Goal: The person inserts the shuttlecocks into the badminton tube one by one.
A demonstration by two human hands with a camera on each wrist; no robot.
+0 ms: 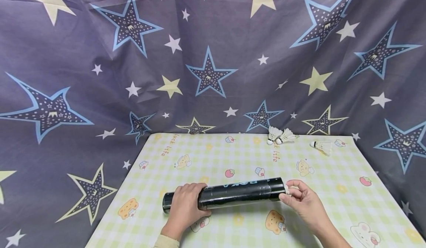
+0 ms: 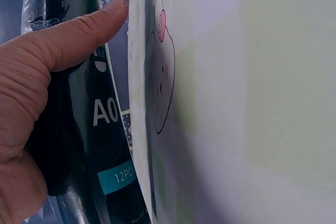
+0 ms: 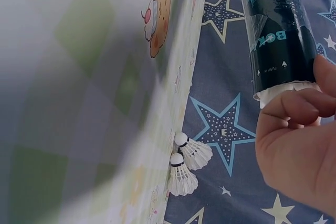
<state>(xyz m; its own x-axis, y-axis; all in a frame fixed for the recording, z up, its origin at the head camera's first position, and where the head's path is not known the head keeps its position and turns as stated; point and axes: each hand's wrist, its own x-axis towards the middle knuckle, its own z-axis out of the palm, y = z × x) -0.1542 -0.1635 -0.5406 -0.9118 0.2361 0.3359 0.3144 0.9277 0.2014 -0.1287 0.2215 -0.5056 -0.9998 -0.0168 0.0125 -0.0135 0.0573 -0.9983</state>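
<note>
A black shuttlecock tube point(image 1: 239, 194) with blue lettering lies nearly level across the front of the table, held a little above the cloth. My left hand point(image 1: 187, 203) grips it near its left end, thumb across its side in the left wrist view. At the tube's right mouth, my right hand point(image 1: 306, 203) pinches the white edge of a shuttlecock point(image 1: 287, 189) with curled fingers. Most of that shuttlecock is hidden by the tube and the fingers. In the right wrist view, white feathers point(image 3: 273, 94) show at the tube's open end.
Two white shuttlecocks point(image 1: 274, 134) point(image 1: 286, 136) lie together at the table's back edge. Another shuttlecock point(image 1: 321, 146) lies on its side farther right. A checked cloth point(image 1: 213, 151) with cartoon prints covers the table, and a star-patterned curtain point(image 1: 213, 29) hangs behind it.
</note>
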